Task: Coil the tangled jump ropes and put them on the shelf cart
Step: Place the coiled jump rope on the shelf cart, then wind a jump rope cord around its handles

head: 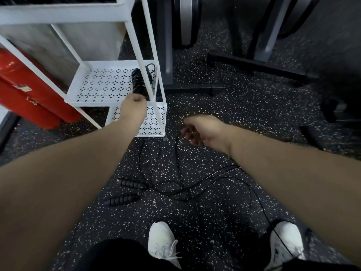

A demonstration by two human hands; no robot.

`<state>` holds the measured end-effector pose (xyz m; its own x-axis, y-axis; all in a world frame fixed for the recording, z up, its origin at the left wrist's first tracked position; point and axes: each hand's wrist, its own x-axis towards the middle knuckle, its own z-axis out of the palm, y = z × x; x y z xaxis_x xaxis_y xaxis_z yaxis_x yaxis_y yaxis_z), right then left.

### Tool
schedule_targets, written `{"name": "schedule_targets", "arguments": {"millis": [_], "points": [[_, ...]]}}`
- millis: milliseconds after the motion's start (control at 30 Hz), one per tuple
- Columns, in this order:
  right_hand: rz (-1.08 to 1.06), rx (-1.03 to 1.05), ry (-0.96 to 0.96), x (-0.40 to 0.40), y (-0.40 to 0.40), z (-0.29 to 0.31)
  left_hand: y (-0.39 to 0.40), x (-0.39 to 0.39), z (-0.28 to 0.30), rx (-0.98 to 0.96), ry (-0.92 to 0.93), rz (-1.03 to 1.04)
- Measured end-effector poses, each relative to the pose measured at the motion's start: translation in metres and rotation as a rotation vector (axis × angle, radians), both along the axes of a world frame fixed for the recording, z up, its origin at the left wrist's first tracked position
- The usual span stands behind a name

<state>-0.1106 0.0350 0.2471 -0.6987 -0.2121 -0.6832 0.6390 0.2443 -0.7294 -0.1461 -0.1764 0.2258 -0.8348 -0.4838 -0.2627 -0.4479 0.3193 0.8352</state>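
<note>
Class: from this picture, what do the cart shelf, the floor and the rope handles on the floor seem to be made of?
Cart shelf: likely painted sheet metal, white, with punched patterns. Floor: probably rubber, matte black with pale flecks. Rope handles: black, ribbed, perhaps foam or rubber; the picture leaves that open.

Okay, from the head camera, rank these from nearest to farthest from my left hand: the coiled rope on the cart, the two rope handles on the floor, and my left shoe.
1. coiled rope, touching the left hand on the cart shelf.
2. rope handles, on the floor below it.
3. left shoe, bottom centre.
</note>
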Motion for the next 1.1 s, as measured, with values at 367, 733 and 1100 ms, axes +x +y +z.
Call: {"name": "schedule_targets", "arguments": {"millis": [367,733,1100], "points": [[0.01,0.104,-0.008,0.076,0.109,0.001,0.12,0.111,-0.027,0.094,-0.536,-0.702],[0.056,0.43,-0.142,0.137,0.224,-0.107,0.19,0.164,-0.105,0.157,-0.697,-0.731],[0.187,0.648,-0.278,0.156,0.232,-0.222,0.196,0.156,-0.214,-0.01,-0.747,-0.734]]}}
